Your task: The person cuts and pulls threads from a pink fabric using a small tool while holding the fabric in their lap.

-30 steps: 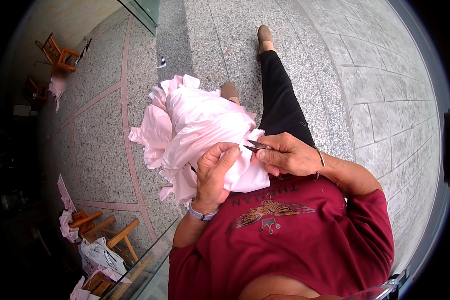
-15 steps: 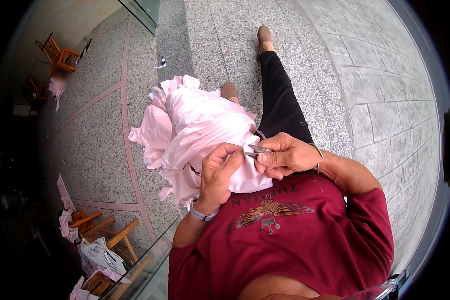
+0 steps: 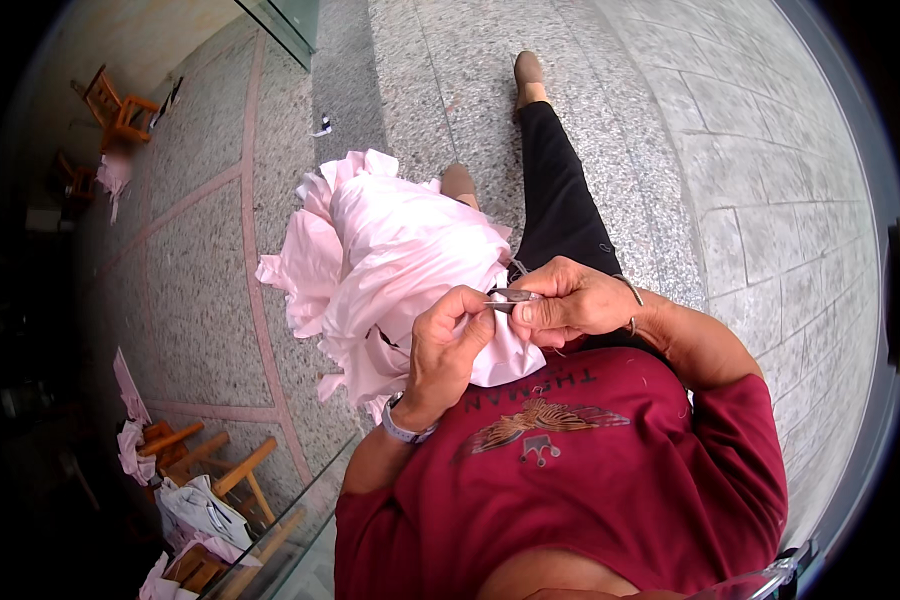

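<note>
A heap of pale pink cloth [image 3: 400, 235], seemingly a garment, is bunched over my lap. My left hand [image 3: 445, 345] pinches a fold of it between thumb and forefinger. In my right hand [image 3: 575, 300] is a small pair of metal thread snips [image 3: 505, 301], its blades pointing left at the pinched fold and lying close together. The blade tips meet the left fingertips, and whether a thread lies between them is too small to tell. Loose dark threads hang from the cloth just beyond the right hand.
Terrazzo floor [image 3: 200, 280] with pinkish strips spreads to the left, grey paving [image 3: 770, 200] to the right. Wooden chairs [image 3: 120, 110] stand far left. A wooden stool [image 3: 245, 470] with pink and white cloth is at lower left, beside a glass panel edge [image 3: 315, 520]. A small scrap [image 3: 322, 126] lies on the floor.
The snips' blades have come closer together and turned slightly, with the right hand raised a little. The left hand has shifted slightly right, nearer the blades. The cloth heap stays put.
</note>
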The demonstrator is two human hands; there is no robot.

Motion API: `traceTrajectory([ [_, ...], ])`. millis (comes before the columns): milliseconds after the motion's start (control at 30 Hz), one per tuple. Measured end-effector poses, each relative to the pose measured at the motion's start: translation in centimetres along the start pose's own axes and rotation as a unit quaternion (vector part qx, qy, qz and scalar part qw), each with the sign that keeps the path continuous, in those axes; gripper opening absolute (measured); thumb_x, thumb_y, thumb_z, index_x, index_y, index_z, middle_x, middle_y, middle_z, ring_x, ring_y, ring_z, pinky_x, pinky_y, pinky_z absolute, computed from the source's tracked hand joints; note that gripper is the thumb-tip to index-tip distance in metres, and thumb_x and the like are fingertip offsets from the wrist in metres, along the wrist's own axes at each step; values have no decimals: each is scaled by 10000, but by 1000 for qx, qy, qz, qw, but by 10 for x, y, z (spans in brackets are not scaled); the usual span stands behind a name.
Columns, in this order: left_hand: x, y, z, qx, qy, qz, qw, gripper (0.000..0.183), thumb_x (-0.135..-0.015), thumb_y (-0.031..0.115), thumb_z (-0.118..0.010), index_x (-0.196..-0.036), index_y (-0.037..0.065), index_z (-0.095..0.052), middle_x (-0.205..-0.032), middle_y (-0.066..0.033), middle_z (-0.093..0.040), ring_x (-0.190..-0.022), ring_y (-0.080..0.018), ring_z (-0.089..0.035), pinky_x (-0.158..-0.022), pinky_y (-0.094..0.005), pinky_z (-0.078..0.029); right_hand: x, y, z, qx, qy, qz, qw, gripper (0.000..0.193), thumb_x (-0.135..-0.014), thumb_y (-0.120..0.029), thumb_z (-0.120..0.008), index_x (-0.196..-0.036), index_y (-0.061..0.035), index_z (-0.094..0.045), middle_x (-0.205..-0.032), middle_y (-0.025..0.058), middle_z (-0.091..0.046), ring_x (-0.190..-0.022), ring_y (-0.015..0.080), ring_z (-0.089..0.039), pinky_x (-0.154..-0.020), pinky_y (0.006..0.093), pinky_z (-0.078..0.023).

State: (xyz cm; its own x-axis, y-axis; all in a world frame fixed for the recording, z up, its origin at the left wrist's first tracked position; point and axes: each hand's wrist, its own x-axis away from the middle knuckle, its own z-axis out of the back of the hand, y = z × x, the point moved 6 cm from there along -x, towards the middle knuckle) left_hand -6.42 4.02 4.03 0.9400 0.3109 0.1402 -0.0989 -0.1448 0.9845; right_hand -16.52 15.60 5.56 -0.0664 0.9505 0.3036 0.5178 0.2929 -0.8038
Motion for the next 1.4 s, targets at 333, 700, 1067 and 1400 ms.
traceTrajectory([
  [333,3,-6,9,89,51,25,994,150,-975,141,-636,-951,-6,-654,-894,-9,-658,-859,-67,-561,-817,-236,-452,30,-40,34,-61,111,153,980,376,-1005,-309,-596,-798,4,-588,-568,53,-489,-399,95,-377,-367,275,-250],
  [700,0,-2,6,76,43,14,996,158,-986,149,-628,-969,-8,-645,-898,-10,-650,-860,-59,-544,-807,-226,-448,8,-47,-19,567,142,306,751,330,-756,41,-735,-1070,-5,-644,-869,111,-550,-698,277,-630,-572,370,-507],
  [1067,-2,8,-1,33,30,11,999,171,-926,117,-714,-1011,-22,-666,-880,-15,-665,-800,-43,-560,-698,-205,-455,2,-45,0,402,237,274,841,112,-868,49,-639,-932,3,-560,-806,164,-571,-756,336,-612,-658,373,-486],
  [1400,-5,24,2,-191,95,-43,976,102,-851,54,-730,-870,-6,-650,-684,-3,-625,-626,-37,-522,-537,-255,-417,-11,-29,1,341,243,213,883,105,-883,77,-599,-910,15,-517,-789,166,-589,-685,225,-606,-620,338,-478],
])
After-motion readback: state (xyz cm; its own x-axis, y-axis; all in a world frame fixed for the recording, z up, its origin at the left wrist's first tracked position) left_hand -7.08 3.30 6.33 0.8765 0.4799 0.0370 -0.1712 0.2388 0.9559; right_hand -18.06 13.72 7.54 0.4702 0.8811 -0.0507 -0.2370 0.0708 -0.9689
